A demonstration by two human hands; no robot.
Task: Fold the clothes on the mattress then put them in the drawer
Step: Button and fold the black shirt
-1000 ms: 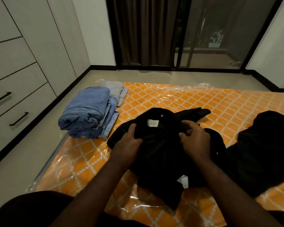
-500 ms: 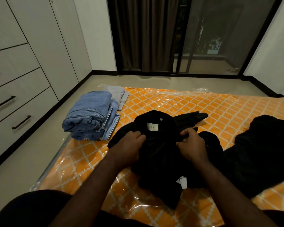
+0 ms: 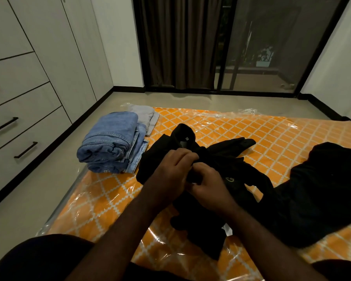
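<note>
Black shirt gripped by L hand, R hand; jeans at mattress edge.

The mattress wears glossy clear plastic. The black shirt is matt cloth. Jeans at ten o'clock are coarse denim.

Left hand, right hand close together, fingers curled gripping black shirt.

Dim indoor light. Glare on plastic wrap left of the left hand; black shirt beyond the right hand lacks detail; frame edges bow.
</note>
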